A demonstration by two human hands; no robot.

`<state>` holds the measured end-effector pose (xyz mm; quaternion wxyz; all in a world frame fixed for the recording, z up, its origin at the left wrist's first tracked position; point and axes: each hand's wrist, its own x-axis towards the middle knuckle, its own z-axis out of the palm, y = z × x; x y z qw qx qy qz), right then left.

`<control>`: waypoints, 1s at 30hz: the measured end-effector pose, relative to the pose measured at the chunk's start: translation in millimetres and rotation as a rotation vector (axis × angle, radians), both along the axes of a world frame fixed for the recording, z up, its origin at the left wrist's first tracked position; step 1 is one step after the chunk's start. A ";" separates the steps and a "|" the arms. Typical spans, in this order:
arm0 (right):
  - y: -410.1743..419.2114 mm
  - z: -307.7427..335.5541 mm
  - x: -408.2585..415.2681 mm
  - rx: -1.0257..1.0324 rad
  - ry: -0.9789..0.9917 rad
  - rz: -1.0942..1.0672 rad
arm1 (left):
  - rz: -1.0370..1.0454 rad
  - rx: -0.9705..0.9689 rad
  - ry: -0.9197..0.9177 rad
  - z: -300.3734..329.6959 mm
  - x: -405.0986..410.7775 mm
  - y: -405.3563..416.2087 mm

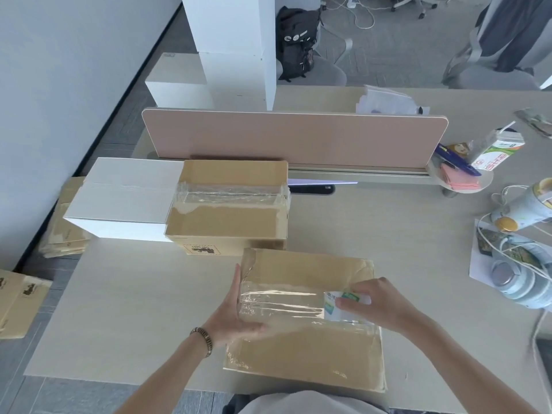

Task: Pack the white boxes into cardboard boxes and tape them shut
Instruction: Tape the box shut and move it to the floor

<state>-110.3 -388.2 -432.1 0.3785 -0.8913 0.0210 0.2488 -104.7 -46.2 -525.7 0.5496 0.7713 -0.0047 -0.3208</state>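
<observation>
A closed cardboard box [310,354] sits at the table's near edge, with a strip of clear tape along its top seam. My left hand [236,312] lies flat against the box's left side, thumb over the tape end. My right hand [379,303] grips a roll of clear tape [340,303] with a white and green core, pressed on the box top at the right end of the strip. Behind stands a second cardboard box [230,210], taped shut. A long white box [125,198] lies to its left. More white boxes [236,46] are stacked beyond the divider.
A pink desk divider [298,138] crosses the table [134,309]. Flattened cardboard [18,303] lies on the floor at left. At right are a milk carton [495,150], bottles [522,210], a cord and papers. A black backpack [295,40] and chairs stand behind.
</observation>
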 end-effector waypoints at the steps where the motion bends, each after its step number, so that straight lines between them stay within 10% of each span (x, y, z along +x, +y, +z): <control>1: -0.5 -2.1 -1.3 0.030 0.002 -0.021 | -0.001 -0.005 -0.001 1.1 0.0 -0.3; 11: -26.8 -9.7 -5.9 -0.092 -0.096 -0.040 | -0.021 0.030 -0.006 -1.7 1.9 0.9; 17: -35.5 -10.0 -14.8 0.201 -0.004 -0.108 | -0.052 0.018 -0.034 0.3 1.2 1.4; 23: -61.0 -9.1 -10.4 -0.247 -0.047 -0.087 | -0.076 0.025 -0.008 4.4 1.0 -0.5; 30: -75.7 -6.9 -11.0 -0.004 -0.053 -0.072 | -0.058 0.046 -0.011 2.9 1.5 0.6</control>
